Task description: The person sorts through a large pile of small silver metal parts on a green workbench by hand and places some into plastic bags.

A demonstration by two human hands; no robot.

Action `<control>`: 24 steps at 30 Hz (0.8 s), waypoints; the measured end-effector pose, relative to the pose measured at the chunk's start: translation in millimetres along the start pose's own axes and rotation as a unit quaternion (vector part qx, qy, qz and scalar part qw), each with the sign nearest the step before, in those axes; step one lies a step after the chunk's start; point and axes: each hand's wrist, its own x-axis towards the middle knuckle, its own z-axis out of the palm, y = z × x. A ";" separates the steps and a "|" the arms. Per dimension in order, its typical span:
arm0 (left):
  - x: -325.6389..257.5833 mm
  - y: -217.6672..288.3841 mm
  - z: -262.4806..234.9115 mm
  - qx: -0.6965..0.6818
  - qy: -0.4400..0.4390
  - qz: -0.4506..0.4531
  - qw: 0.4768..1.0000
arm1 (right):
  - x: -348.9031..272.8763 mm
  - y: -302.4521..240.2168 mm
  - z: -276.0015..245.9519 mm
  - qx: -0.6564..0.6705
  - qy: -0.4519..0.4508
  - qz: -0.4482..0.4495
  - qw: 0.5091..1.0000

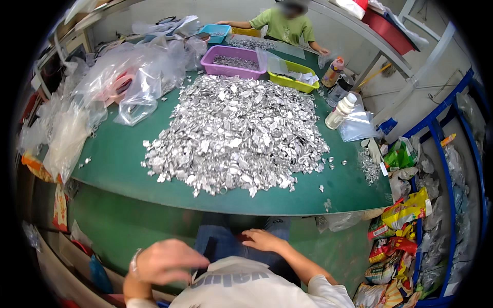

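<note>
A wide heap of small silvery metal pieces (241,133) covers the middle of the green table (118,169). Both my hands are off the table, on my side of its front edge. Raised at the lower left, my left hand (169,261) is blurred, its fingers bent toward my body; whether they close on anything does not show. My right hand (263,240) lies on my lap over the jeans, fingers stretched out and holding nothing. A few loose metal pieces (321,188) lie apart from the heap near the table's right front.
Behind the heap stand a purple basin (233,72) of small parts, a lime-green basket (292,82) and a blue basket (215,38). Clear plastic bags (138,77) crowd the left. A white bottle (341,111) stands at right. Across the table sits a person in green (285,25).
</note>
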 end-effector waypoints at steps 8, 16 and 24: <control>-37.4 162.1 -25.6 -0.060 -0.369 0.411 0.831 | -44.9 -68.4 -88.2 0.019 0.030 -0.090 0.995; 32.7 139.7 -16.9 -0.330 -0.554 0.478 0.597 | -66.9 -35.5 -95.4 0.014 0.147 -0.104 0.984; 100.4 96.8 -19.8 -0.038 -0.142 0.214 0.966 | -71.0 -60.2 -128.1 -0.004 0.167 -0.144 0.975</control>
